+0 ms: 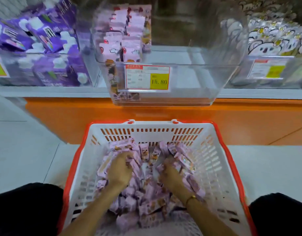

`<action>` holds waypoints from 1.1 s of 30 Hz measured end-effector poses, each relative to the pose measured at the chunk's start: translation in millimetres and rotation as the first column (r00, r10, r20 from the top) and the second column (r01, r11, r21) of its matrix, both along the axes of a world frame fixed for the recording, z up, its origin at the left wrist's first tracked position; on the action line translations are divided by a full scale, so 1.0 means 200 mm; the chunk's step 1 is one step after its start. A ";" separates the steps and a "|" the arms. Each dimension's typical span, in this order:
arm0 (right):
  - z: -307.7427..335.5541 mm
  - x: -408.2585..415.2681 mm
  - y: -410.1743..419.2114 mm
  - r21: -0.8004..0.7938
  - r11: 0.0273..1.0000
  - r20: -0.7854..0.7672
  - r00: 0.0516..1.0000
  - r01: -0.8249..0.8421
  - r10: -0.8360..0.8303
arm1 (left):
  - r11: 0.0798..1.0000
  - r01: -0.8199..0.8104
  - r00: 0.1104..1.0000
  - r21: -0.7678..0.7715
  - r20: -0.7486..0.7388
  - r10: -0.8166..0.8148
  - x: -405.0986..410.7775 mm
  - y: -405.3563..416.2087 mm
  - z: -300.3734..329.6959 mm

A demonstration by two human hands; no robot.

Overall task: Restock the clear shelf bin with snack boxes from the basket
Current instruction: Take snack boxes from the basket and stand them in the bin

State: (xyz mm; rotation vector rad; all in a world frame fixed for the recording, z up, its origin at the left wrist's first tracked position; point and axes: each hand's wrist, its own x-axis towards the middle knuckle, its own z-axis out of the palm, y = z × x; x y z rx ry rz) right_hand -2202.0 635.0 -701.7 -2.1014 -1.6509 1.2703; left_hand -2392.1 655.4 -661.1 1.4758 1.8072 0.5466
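Note:
A white basket with a red rim (152,133) stands on the floor below me, holding several pink snack boxes (146,206). Both of my hands are down among them. My left hand (119,171) curls its fingers round pink boxes at the pile's left. My right hand (170,174) grips pink boxes at the pile's right; a thin bracelet shows on that wrist. Above, the clear shelf bin (197,79) sits on the white shelf, with several pink boxes (126,36) stacked in its left part and a price tag (147,77) on its front.
Purple boxes (39,40) fill the bin to the left, and white-and-yellow packets (276,38) fill the bin to the right. An orange shelf base (249,120) runs behind the basket. My knees in dark trousers (26,210) flank the basket on a pale tiled floor.

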 end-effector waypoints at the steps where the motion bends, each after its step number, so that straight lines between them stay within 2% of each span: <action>1: -0.02 -0.06 0.03 0.005 0.993 -0.071 0.990 0.121 -0.120 | 0.999 0.029 0.991 0.032 -0.132 -0.025 -0.03 0.01 -0.03; 3: -0.04 -0.16 0.14 -0.023 0.960 -0.186 0.942 0.279 -0.278 | 0.994 0.105 0.948 0.030 -0.303 -0.091 -0.09 0.01 -0.08; 6: -0.08 -0.21 0.26 -0.121 0.917 -0.203 0.895 0.379 -0.397 | 0.963 0.248 0.881 -0.106 -0.388 -0.269 -0.12 0.00 -0.13; 9: -0.12 -0.18 0.26 -0.133 0.926 -0.212 0.903 0.353 -0.375 | 0.940 0.297 0.870 -0.169 -0.359 -0.339 -0.12 0.02 -0.12; 12: -0.05 -0.12 0.22 -0.118 0.978 -0.201 0.960 0.173 -0.194 | 0.983 0.166 0.933 -0.072 -0.312 -0.181 -0.09 0.05 -0.01; 14: 0.07 -0.08 0.22 -0.081 0.996 -0.220 0.974 0.042 -0.059 | 0.993 0.119 0.978 0.003 -0.175 -0.116 -0.04 0.06 0.07; 17: 0.27 -0.03 0.24 -0.053 0.997 -0.187 0.982 -0.048 0.037 | 0.947 0.279 0.958 -0.159 0.109 -0.264 0.06 0.08 0.18; 19: 0.37 -0.02 0.23 -0.044 0.999 -0.221 0.975 -0.010 0.000 | 0.865 0.419 0.902 -0.274 0.229 -0.365 0.09 0.09 0.24; 21: 0.45 -0.01 0.22 -0.103 0.984 -0.358 0.918 0.142 -0.170 | 0.797 0.500 0.858 -0.337 0.316 -0.405 0.10 0.08 0.29; 22: 0.46 0.00 0.22 -0.168 0.965 -0.443 0.859 0.202 -0.257 | 0.804 0.500 0.855 -0.322 0.332 -0.399 0.09 0.07 0.32; 24: 0.49 0.01 0.21 -0.280 0.937 -0.574 0.747 0.207 -0.336 | 0.884 0.420 0.889 -0.204 0.289 -0.355 0.06 0.06 0.37; 26: 0.50 0.01 0.21 -0.324 0.940 -0.671 0.675 0.106 -0.307 | 0.925 0.371 0.911 -0.082 0.225 -0.345 0.01 0.05 0.41; 28: 0.49 0.02 0.19 -0.333 0.943 -0.740 0.620 -0.003 -0.260 | 0.930 0.366 0.904 -0.025 0.247 -0.349 -0.06 0.04 0.45; 30: 0.44 0.04 0.17 -0.326 0.944 -0.730 0.649 -0.056 -0.213 | 0.939 0.343 0.905 0.008 0.265 -0.333 -0.13 0.02 0.47; 33: 0.33 0.04 0.10 -0.391 0.915 -0.605 0.777 -0.101 -0.173 | 0.961 0.277 0.932 0.020 0.240 -0.273 -0.20 -0.02 0.46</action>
